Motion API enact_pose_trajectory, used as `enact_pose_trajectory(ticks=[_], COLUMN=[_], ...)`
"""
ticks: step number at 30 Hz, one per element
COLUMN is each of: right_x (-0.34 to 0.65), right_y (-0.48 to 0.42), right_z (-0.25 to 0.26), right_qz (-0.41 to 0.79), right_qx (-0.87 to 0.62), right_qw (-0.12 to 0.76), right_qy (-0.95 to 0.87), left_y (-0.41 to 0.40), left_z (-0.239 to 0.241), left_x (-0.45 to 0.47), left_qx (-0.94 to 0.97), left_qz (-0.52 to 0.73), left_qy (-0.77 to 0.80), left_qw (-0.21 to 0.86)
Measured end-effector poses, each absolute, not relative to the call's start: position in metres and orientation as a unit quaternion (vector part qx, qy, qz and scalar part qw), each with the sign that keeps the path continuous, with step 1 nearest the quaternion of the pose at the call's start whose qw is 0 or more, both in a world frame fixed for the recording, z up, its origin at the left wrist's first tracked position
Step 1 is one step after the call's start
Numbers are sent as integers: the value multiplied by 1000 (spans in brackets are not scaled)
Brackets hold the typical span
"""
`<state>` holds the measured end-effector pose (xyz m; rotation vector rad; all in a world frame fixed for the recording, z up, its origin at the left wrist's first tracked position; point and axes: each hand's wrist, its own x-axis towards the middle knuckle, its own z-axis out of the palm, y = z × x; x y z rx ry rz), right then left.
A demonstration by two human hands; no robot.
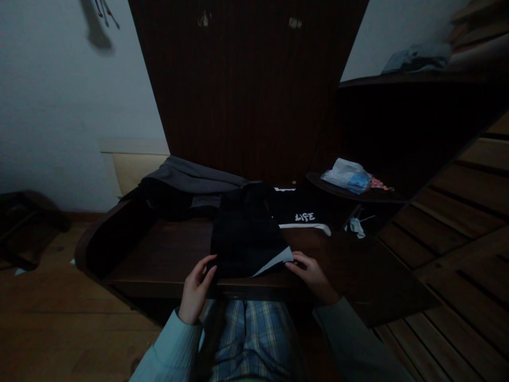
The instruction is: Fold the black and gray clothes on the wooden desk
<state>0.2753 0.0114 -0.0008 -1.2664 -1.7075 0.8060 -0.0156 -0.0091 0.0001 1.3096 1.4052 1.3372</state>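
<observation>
A folded black garment (244, 241) lies on the dark wooden table (159, 254) in front of me, with a pale inner corner turned up at its near right. My left hand (195, 289) rests at the garment's near left corner, fingers curled on the cloth edge. My right hand (312, 273) pinches the near right corner by the pale flap. Both sleeves are light-coloured.
Behind lie a grey garment (191, 178) and a black one printed "LIFE" (304, 215). A plastic bag (348, 175) sits on a small round shelf at the right. A dark wardrobe (246, 85) stands behind; wooden slats (457, 254) run along the right. My checked trousers (250, 339) show below.
</observation>
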Motion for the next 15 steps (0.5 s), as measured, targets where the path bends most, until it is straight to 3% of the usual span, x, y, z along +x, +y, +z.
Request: enact_pose_trajectory(ticks=[15], right_x=[274], right_y=[22], right_z=[-12], right_qz=[407], right_qx=[-563], right_qw=[452], right_qy=[-560], left_y=[-9], left_z=[-2], left_x=[-16], left_qx=[500], left_qz=[537], left_qy=[552], left_qw=[397])
